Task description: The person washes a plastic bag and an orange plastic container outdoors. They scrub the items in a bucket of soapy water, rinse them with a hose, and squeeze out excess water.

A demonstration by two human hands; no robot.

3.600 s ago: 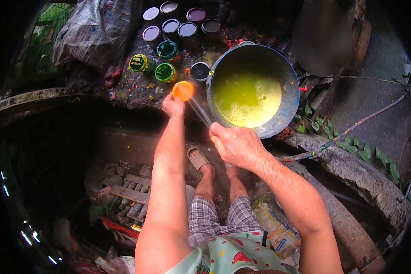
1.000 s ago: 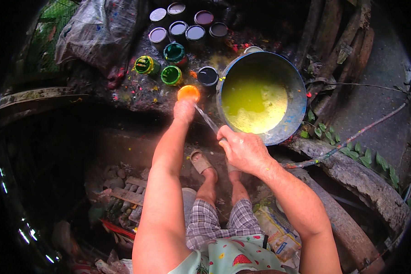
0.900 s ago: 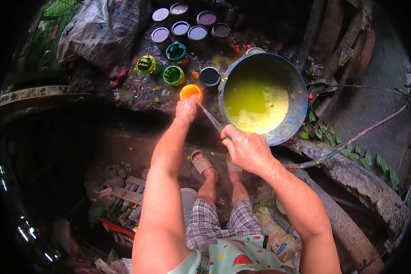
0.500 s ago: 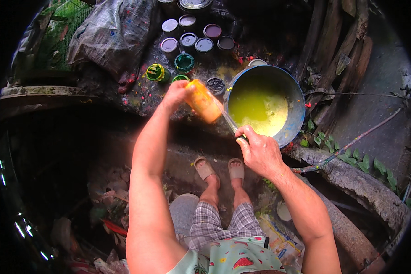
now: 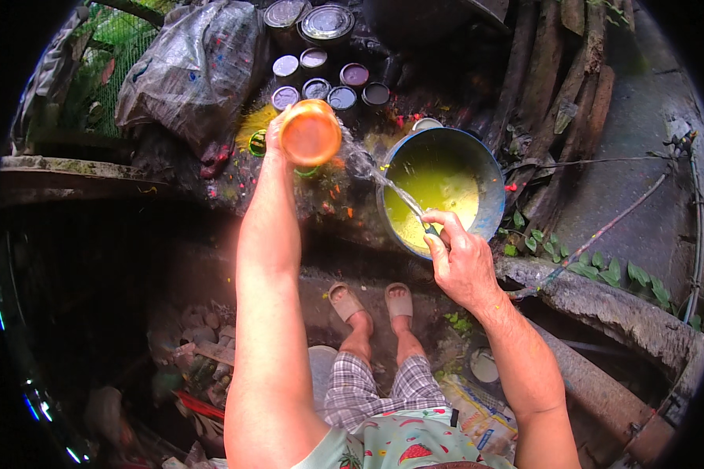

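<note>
My left hand (image 5: 275,131) is closed around an orange cylindrical container (image 5: 311,134), raised above the row of paint pots. One round end of it faces up toward me; whether that is its mouth or base I cannot tell. In my right hand (image 5: 463,262) is the short dark end of what looks like a hose (image 5: 431,230), the thumb close to its tip. A clear stream of water (image 5: 399,194) runs up and left from there and splashes beside the container. Under the stream stands a large blue-rimmed pot (image 5: 489,187) holding yellow-green liquid.
Several small paint pots (image 5: 342,98) and larger lidded cans (image 5: 326,23) stand at the back. A crumpled plastic sheet (image 5: 192,74) lies at the left. Wooden boards (image 5: 551,102) lean on the right, above a thin stick (image 5: 594,238) and a concrete ledge (image 5: 610,313).
The orange container has moved up and left and turned, bringing a round end toward me. My right hand has shifted slightly right and down, the water still running and now splashing near the container.
</note>
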